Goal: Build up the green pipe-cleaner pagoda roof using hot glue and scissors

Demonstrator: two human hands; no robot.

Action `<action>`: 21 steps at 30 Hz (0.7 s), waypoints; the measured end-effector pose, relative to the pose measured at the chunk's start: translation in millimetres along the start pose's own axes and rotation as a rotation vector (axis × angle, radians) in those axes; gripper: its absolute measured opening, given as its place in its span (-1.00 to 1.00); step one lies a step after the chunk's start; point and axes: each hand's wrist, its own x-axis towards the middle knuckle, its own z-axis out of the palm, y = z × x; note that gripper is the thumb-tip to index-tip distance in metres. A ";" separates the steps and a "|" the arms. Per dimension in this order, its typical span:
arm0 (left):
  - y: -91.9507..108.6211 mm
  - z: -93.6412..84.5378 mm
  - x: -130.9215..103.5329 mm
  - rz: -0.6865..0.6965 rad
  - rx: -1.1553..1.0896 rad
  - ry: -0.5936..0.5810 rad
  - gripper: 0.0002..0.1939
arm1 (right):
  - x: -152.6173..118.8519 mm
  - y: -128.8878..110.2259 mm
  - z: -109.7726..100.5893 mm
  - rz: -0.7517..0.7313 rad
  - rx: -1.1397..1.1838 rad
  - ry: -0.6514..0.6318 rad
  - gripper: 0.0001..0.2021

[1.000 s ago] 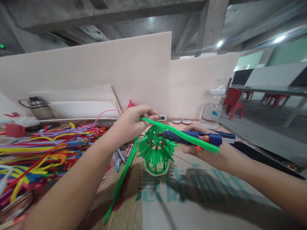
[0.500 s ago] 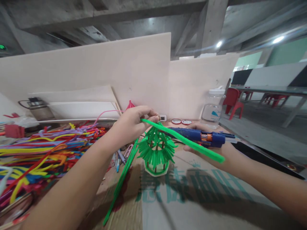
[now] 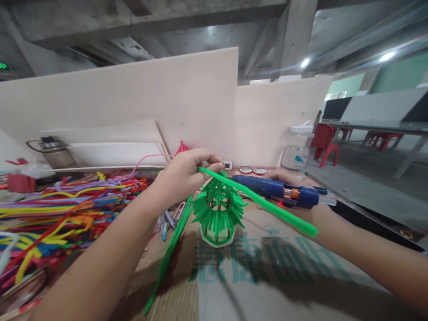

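Note:
A small green pavilion-like model (image 3: 219, 218) with a fringed two-tier roof stands on a pale polygonal base at the middle. My left hand (image 3: 192, 171) is closed at its peak, pinching a thick green pipe cleaner (image 3: 267, 204) that slants down to the right across the front. My right hand (image 3: 297, 209) is wrapped round a blue glue gun (image 3: 277, 191); its tip points left, close to the model's upper roof. Most of the right hand's fingers are hidden behind the gun. Loose green pipe cleaners (image 3: 170, 258) lie left of the model.
Many coloured pipe cleaners (image 3: 67, 209) cover the table's left side. Pens (image 3: 167, 220) lie near the model. A clear bottle (image 3: 296, 149) stands at the back right, a dark-lidded bottle (image 3: 55, 151) at the back left. Printed cardboard (image 3: 267, 285) lies in front.
The glue gun and my right hand have shifted slightly right, and the gun's tip is a little farther from the roof. My left hand has hardly moved.

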 end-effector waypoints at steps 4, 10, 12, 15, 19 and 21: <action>-0.5 -0.4 0.1 -0.003 0.005 0.003 -0.72 | -1.4 0.3 0.3 0.013 -0.053 -0.003 -0.74; 0.8 -0.5 0.6 -0.015 0.029 0.008 -0.72 | -1.6 5.5 -0.8 0.006 -0.127 -0.013 -0.71; 0.8 -0.5 0.9 -0.020 0.011 0.005 -0.73 | -0.9 3.2 -2.0 -0.015 -0.143 -0.029 -0.72; -0.8 -0.7 1.4 -0.035 -0.023 -0.003 -0.73 | 0.5 -4.0 -4.0 -0.049 -0.148 -0.043 -0.77; -4.8 -1.0 2.1 -0.033 -0.048 -0.001 -0.76 | 1.7 -12.3 -5.0 -0.045 -0.171 -0.061 -0.85; -6.3 -1.0 2.3 -0.021 -0.049 0.001 -0.77 | 1.2 -13.4 -4.5 -0.023 -0.149 -0.080 -0.85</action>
